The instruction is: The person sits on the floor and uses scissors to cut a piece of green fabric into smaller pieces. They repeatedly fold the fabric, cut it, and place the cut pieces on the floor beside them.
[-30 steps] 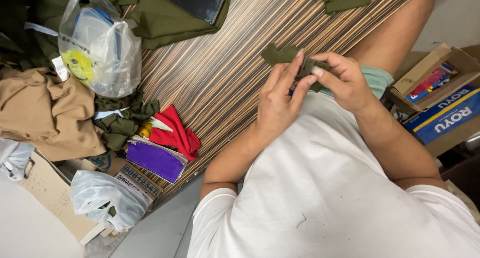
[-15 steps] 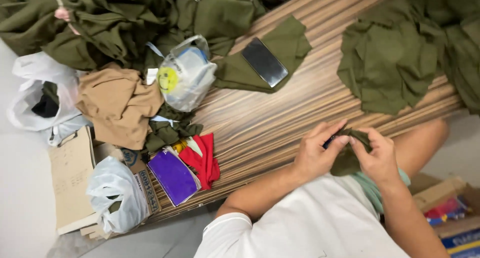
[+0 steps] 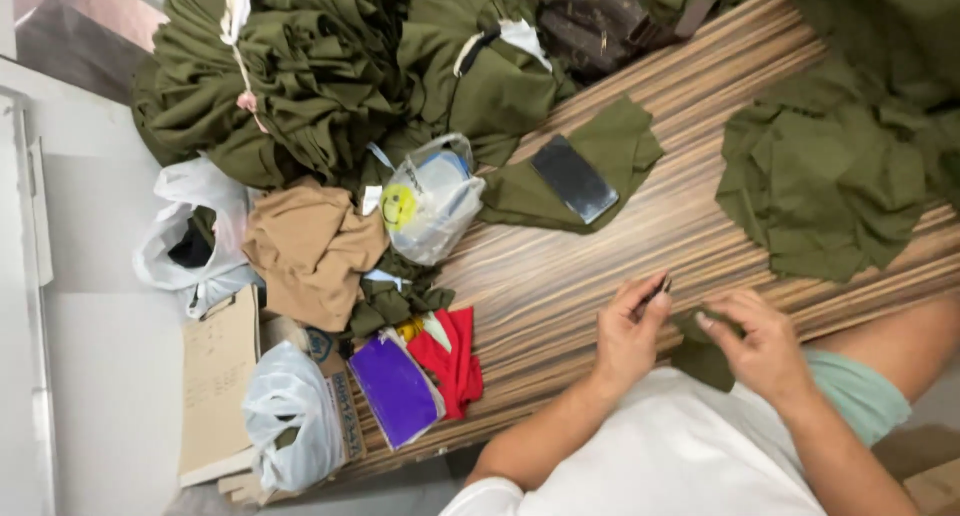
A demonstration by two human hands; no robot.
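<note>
My left hand (image 3: 628, 338) pinches a small dark tool (image 3: 657, 290) between thumb and fingers; what kind of tool it is cannot be made out. My right hand (image 3: 762, 350) grips a small olive-green fabric piece (image 3: 702, 348) that hangs over my lap against my white shirt. Both hands sit close together at the near edge of the striped wooden table (image 3: 560, 286), with the tool's tip just left of the fabric.
A stack of olive cut pieces (image 3: 830, 176) lies to the right and a big olive heap (image 3: 300, 76) at the far left. A dark phone (image 3: 573, 179) rests on an olive piece. A clear plastic bag (image 3: 432, 201), tan cloth (image 3: 310, 246), red cloth (image 3: 452, 354) and purple packet (image 3: 395, 391) crowd the left.
The view has swung, showing more of the table and the piles. My hands have drawn slightly apart, the left now pinching the dark tool beside the olive fabric.
</note>
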